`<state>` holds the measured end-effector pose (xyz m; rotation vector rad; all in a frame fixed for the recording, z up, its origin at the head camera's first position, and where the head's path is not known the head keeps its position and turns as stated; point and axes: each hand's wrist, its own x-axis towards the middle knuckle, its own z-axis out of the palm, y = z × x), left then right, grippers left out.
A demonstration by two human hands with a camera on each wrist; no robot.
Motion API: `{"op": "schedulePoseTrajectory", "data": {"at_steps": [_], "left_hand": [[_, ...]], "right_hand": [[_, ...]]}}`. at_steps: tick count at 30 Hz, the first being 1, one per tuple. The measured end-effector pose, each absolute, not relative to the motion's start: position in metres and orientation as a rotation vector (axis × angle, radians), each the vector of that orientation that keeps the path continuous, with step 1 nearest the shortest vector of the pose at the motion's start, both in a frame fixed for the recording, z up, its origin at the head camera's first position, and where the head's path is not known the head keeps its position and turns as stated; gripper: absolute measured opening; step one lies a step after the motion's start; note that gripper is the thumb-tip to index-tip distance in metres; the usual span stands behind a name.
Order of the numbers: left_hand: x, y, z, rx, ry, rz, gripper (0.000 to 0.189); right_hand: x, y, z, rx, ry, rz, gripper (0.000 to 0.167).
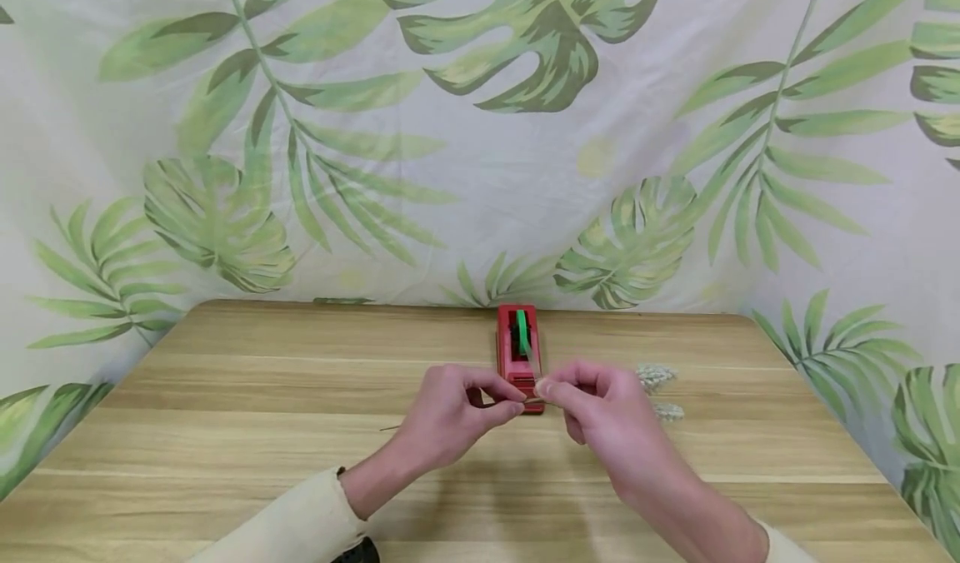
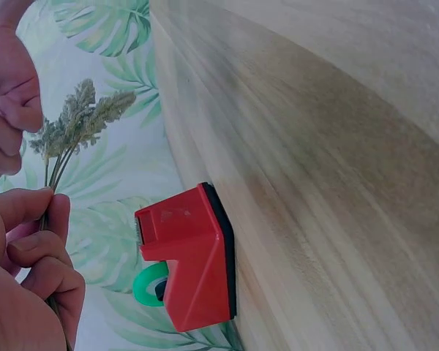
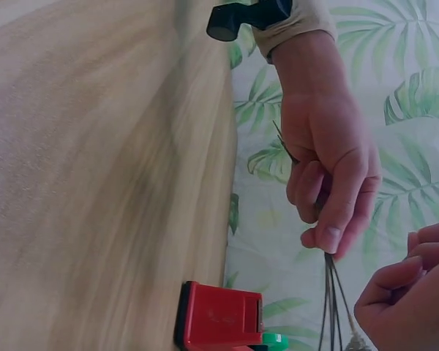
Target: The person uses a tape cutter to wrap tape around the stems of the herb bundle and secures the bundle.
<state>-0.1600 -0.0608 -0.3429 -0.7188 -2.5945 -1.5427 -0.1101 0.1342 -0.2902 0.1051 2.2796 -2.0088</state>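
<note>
Left hand (image 1: 442,409): curled round dried grass stems (image 2: 58,168), over wood-grain table (image 1: 225,463), near red tape dispenser (image 2: 194,256). Right hand (image 1: 611,413): pinching, apparently on tape strip (image 1: 532,364). Risks I judge: slack left grip splaying stems; crooked pull folding strip onto itself.

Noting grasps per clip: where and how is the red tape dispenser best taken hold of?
Likely grip the red tape dispenser by its two long sides, coming from above across its narrow width: it stands upright on its black base, longer than wide. Keep clear of the serrated cutter at the near end and green tape roll.
</note>
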Motion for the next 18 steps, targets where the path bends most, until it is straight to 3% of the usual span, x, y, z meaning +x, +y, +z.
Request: {"op": "schedulePoseTrajectory", "data": {"at_steps": [18], "left_hand": [[-0.149,-0.065,-0.343,-0.722,-2.59,-1.58,0.005]], "right_hand": [[-0.095,0.139,-0.32,0.197,2.254,-1.926,0.022]]}}
